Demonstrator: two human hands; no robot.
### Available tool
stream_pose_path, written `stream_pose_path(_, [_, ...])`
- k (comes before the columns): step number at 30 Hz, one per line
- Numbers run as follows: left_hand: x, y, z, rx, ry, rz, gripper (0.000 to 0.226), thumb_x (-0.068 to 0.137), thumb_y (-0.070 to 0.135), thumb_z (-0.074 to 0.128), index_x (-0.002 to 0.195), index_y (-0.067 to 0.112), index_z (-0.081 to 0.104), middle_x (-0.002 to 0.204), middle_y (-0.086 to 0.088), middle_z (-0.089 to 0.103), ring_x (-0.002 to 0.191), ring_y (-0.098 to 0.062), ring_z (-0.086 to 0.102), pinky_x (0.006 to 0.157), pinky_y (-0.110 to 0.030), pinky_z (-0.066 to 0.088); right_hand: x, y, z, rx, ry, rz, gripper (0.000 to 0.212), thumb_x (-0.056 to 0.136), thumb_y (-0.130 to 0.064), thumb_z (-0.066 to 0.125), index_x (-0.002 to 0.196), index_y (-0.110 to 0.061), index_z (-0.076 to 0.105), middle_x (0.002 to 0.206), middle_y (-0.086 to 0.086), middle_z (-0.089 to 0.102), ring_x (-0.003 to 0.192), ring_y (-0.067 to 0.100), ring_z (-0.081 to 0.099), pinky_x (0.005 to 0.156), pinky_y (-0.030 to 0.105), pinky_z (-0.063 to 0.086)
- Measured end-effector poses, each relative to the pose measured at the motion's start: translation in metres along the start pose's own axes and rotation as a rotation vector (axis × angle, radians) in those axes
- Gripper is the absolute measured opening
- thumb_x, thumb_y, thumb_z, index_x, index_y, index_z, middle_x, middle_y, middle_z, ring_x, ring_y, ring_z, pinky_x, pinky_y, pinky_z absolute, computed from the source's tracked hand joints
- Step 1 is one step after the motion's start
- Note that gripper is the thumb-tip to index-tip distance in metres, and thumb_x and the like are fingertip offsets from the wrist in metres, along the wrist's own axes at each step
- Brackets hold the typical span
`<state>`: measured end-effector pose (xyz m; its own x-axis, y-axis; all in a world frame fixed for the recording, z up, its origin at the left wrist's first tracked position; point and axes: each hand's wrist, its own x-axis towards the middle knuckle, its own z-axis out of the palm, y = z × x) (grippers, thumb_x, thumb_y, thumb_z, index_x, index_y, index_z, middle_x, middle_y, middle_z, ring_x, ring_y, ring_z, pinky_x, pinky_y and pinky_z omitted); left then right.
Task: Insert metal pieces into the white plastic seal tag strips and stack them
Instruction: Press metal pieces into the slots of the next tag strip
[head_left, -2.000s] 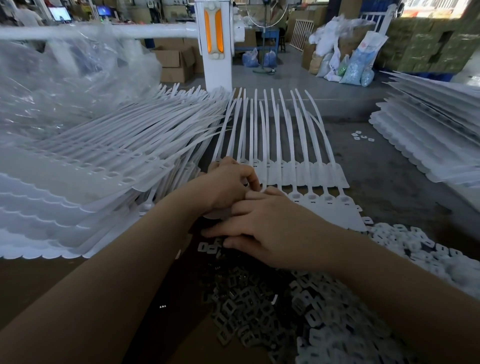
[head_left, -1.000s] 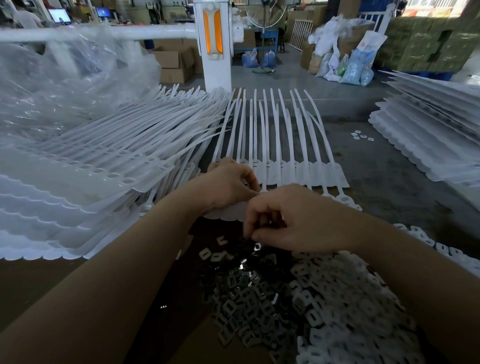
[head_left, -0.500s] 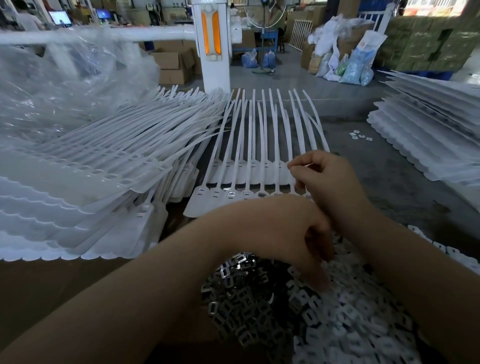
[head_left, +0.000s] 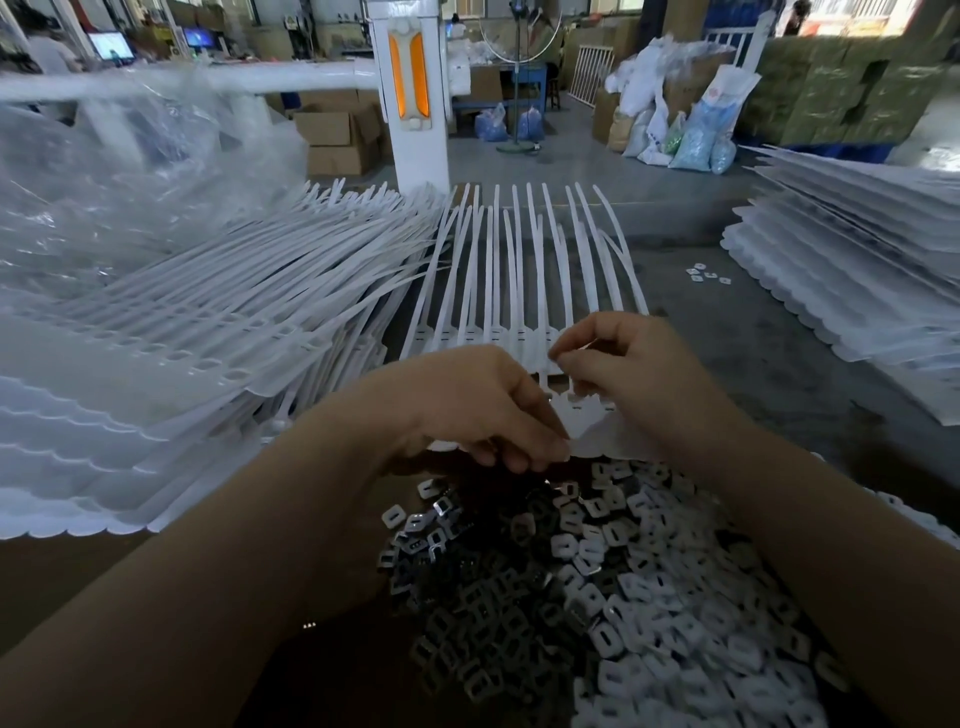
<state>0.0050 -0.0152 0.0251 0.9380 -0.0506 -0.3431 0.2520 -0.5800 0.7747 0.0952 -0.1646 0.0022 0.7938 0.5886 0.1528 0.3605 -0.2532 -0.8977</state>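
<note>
Both hands cover the seal tag strip's (head_left: 524, 291) heads, perhaps hiding a metal piece.

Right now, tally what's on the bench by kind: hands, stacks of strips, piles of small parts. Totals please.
Hands: 2, left hand and right hand
Stacks of white strips: 2, left stack and right stack
Strip sheet being worked: 1
Piles of small parts: 1 mixed pile
Total: 6

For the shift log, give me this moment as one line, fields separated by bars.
stage: inserting | left hand: pinching strip sheet edge | right hand: pinching at tag heads | metal pieces: piled below hands
</note>
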Motion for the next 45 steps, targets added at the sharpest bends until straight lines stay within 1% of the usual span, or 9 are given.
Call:
stream_pose_path(4, [0.000,-0.008,-0.012,-0.141,-0.001,-0.067,0.009,0.084,0.019,0.074,0.089,0.013,0.077,0.080,-0.001,0.075,0.066,-0.005,0.066,0.057,-0.014,0.050,-0.003,-0.002,-0.006,-0.058,-0.269,-0.075,0.019,0.086,-0.003,0.062,0.083,-0.020,0.070,0.072,0.003,0.069,0.067,0.007,0.063,0.069,0.023,0.048])
stream_pose_path(7, [-0.001,-0.012,-0.018,-0.240,-0.007,-0.110,0.006,0.085,0.016,0.072,0.084,0.011,0.076,0.078,-0.003,0.074,0.064,-0.006,0.067,0.057,-0.015,0.051,-0.004,-0.002,-0.008,-0.028,-0.403,-0.164,0.017,0.086,-0.001,0.065,0.090,-0.017,0.069,0.083,0.011,0.071,0.073,0.024,0.064,0.071,0.033,0.052])
stream_pose_path(10, [-0.002,-0.015,-0.023,-0.350,-0.008,-0.131,0.008,0.085,0.008,0.068,0.079,0.008,0.074,0.075,-0.007,0.073,0.061,-0.009,0.068,0.054,-0.016,0.051,-0.005,-0.001,-0.009,-0.045,-0.486,-0.252,0.017,0.083,-0.006,0.074,0.094,-0.018,0.070,0.082,0.003,0.070,0.064,0.008,0.056,0.060,0.018,0.046])
stream_pose_path(17, [-0.001,-0.019,-0.025,-0.399,-0.041,-0.124,0.015,0.076,0.015,0.068,0.086,0.005,0.073,0.079,-0.009,0.074,0.065,-0.011,0.069,0.060,-0.018,0.055,-0.004,0.003,-0.003,-0.029,-0.374,-0.330,0.016,0.078,-0.015,0.081,0.087,-0.023,0.072,0.083,-0.005,0.073,0.075,0.012,0.066,0.068,0.019,0.052])
stream_pose_path(21, [-0.002,-0.020,-0.028,-0.406,-0.101,-0.108,0.013,0.082,0.015,0.067,0.085,0.010,0.078,0.084,-0.009,0.074,0.067,-0.010,0.069,0.058,-0.017,0.054,-0.004,0.002,-0.003,-0.063,-0.315,-0.328,0.006,0.082,-0.024,0.076,0.086,-0.022,0.072,0.081,-0.005,0.074,0.078,0.017,0.070,0.075,0.034,0.058])
stream_pose_path(25, [-0.002,-0.019,-0.026,-0.376,-0.176,-0.090,0.020,0.080,0.021,0.069,0.094,0.010,0.078,0.087,-0.009,0.074,0.070,-0.010,0.070,0.060,-0.017,0.054,-0.002,0.003,-0.004,-0.027,-0.345,-0.246,0.003,0.086,-0.022,0.071,0.084,-0.020,0.071,0.079,-0.002,0.072,0.071,0.007,0.065,0.068,0.018,0.054])
stream_pose_path(30, [0.000,-0.018,-0.024,-0.359,-0.182,-0.079,0.021,0.076,0.024,0.070,0.092,0.014,0.080,0.087,-0.007,0.075,0.072,-0.010,0.070,0.060,-0.017,0.054,-0.001,0.003,-0.006,-0.019,-0.407,-0.193,0.005,0.088,-0.019,0.070,0.084,-0.020,0.069,0.076,-0.007,0.071,0.069,0.002,0.063,0.066,0.015,0.051])
stream_pose_path(39, [-0.003,-0.023,-0.028,-0.401,-0.213,-0.048,0.024,0.080,0.019,0.070,0.101,0.010,0.075,0.104,-0.011,0.075,0.082,-0.013,0.072,0.062,-0.018,0.055,-0.002,0.005,-0.002,-0.067,-0.346,-0.254,0.005,0.086,-0.018,0.072,0.084,-0.017,0.068,0.077,-0.002,0.073,0.072,0.011,0.070,0.071,0.025,0.058])
stream_pose_path(45, [0.000,-0.024,-0.026,-0.401,-0.126,-0.089,0.018,0.076,0.022,0.070,0.089,0.015,0.080,0.098,-0.009,0.076,0.077,-0.012,0.073,0.057,-0.017,0.053,-0.003,0.005,0.000,-0.121,-0.300,-0.302,0.005,0.086,-0.019,0.072,0.088,-0.022,0.069,0.079,-0.004,0.072,0.070,0.013,0.068,0.066,0.029,0.058])
